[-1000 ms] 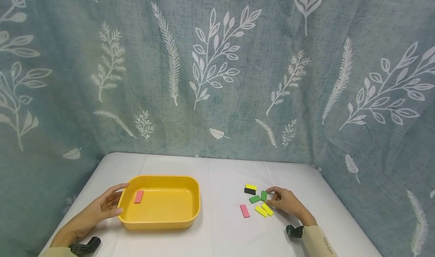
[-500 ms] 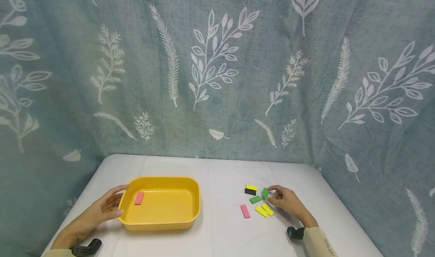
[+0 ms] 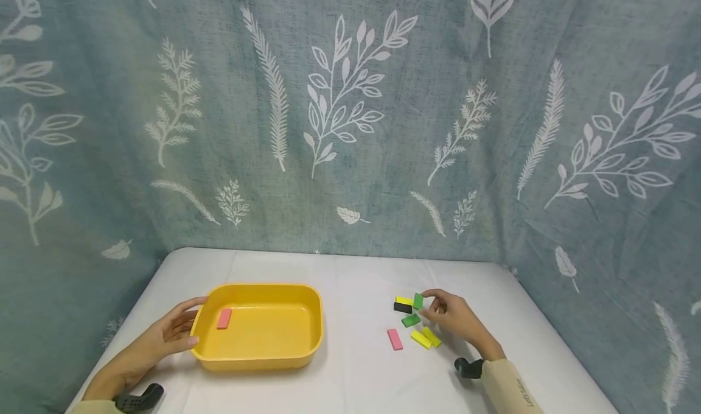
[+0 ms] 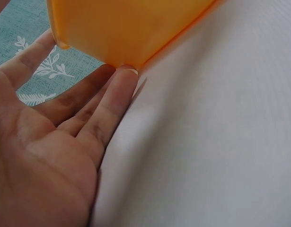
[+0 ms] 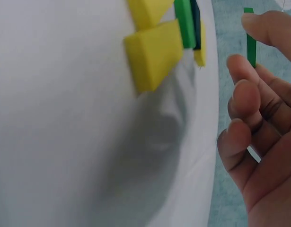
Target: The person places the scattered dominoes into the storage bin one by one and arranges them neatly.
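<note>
My right hand (image 3: 457,318) pinches a small green block (image 3: 418,301) between thumb and fingers, raised off the table in the right wrist view. Below and beside it lie a yellow block (image 3: 404,300), a black block (image 3: 403,308) and a second green block (image 3: 411,320). Two more yellow blocks (image 3: 421,340) sit nearer me, with a pink block (image 3: 395,339) to their left. On the left stands a yellow tray (image 3: 257,363) holding one pink block (image 3: 224,318). My left hand (image 3: 159,340) touches the tray's left side with extended fingers.
A white cloth (image 3: 356,377) covers the table. Patterned blue-green curtains (image 3: 350,219) hang behind it and at both sides. A dark device is strapped to each wrist.
The green block has been lifted from beside the other green one. My right hand has carried it up and slightly left, toward the black and yellow blocks. My left hand stays put.
</note>
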{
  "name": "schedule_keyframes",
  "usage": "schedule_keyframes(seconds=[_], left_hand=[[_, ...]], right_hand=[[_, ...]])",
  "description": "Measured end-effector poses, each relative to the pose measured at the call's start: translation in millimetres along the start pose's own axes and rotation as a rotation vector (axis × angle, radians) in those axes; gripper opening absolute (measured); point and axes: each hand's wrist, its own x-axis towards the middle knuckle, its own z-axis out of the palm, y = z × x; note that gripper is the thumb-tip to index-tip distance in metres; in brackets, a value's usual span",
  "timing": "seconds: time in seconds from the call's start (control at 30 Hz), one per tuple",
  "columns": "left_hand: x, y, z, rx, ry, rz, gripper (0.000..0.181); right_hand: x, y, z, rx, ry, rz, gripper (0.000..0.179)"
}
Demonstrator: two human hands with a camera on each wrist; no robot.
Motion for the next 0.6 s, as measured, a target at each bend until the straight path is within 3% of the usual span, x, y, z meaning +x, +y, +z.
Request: schedule_keyframes(seconds=[0.6], left_hand=[[-0.6, -0.5, -0.5, 0.017, -0.006, 0.030, 0.077]], right_hand=[[16.1, -44, 8, -0.027, -0.016, -0.213, 0.042]])
